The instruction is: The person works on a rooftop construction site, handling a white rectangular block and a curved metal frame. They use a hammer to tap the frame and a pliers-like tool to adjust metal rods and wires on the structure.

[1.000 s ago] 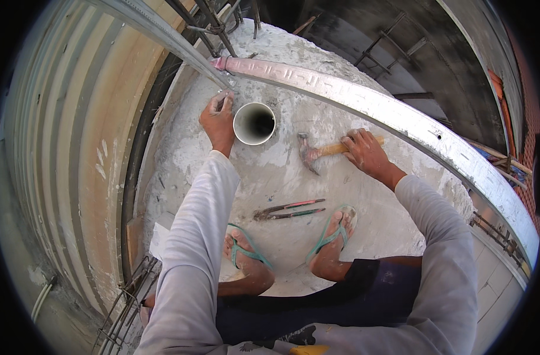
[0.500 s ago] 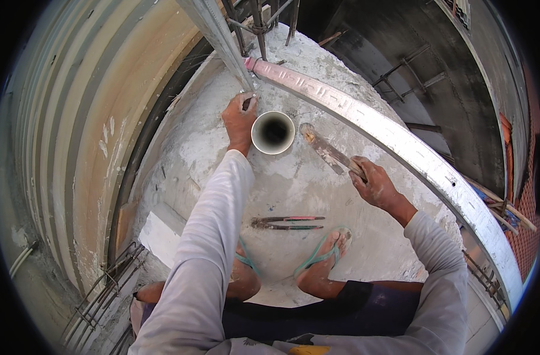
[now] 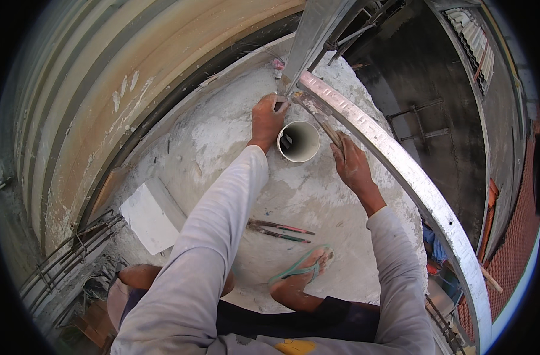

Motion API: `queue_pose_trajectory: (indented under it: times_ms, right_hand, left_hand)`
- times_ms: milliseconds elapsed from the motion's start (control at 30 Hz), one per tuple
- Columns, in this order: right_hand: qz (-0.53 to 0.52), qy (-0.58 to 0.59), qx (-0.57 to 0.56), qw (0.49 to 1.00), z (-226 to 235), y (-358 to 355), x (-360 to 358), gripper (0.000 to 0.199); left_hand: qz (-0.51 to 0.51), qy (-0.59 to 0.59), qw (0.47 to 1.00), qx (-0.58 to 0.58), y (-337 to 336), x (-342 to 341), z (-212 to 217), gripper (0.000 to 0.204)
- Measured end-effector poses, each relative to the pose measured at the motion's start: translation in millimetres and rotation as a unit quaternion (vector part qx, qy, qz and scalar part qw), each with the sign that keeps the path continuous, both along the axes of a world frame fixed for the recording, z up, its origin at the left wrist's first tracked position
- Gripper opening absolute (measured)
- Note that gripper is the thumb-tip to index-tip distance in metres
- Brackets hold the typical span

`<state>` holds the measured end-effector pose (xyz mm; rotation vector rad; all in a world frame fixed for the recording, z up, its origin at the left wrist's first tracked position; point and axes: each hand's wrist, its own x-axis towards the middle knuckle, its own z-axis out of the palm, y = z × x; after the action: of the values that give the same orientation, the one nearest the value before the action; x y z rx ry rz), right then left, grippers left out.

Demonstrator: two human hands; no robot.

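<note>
A: Report the state, nearest items first.

B: The person squats on a rough concrete slab point(image 3: 222, 142), a foot in a green flip-flop point(image 3: 299, 270) closest in. Pliers point(image 3: 279, 231) lie unused on the slab just beyond it. A white block point(image 3: 148, 216) lies to the left.

A: Hands?

B: The right hand point(image 3: 351, 165) has its fingers clamped on a hammer handle point(image 3: 329, 127), just right of the white pipe point(image 3: 298, 141). The left hand point(image 3: 267, 118) sits at the pipe's far-left rim, fingers closed on something small; what it is cannot be told.

A: Progress?

B: The pipe stands upright in the slab, open at the top, beside the curved metal rail point(image 3: 400, 171). The concrete around it looks set. Judged mid-work: both hands engaged at the rim, nothing yet fitted over the opening.
</note>
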<state>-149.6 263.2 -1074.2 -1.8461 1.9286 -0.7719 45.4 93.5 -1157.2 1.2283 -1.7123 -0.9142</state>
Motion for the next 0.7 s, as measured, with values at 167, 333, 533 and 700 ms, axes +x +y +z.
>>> queue_pose_trajectory:
  times_ms: [167, 333, 533, 700]
  right_hand:
    - [-0.006, 0.003, 0.026, 1.000, -12.3, -7.3, -0.2, 0.039]
    - [-0.008, 0.007, 0.018, 1.000, -9.5, -7.1, 5.1, 0.039]
    - [-0.004, -0.006, 0.038, 0.999, -19.3, -7.0, 1.4, 0.039]
    - [-0.027, -0.006, 0.038, 0.999, -14.4, -1.1, 5.3, 0.038]
  left_hand:
    - [0.002, -0.003, 1.000, -0.006, -0.2, -0.3, 0.2, 0.013]
    - [0.003, 0.002, 1.000, -0.017, -0.8, 2.3, -1.0, 0.013]
    - [-0.004, -0.010, 1.000, -0.011, 1.5, 1.2, -3.7, 0.013]
    - [-0.005, -0.007, 1.000, -0.002, -0.8, 0.5, -3.5, 0.013]
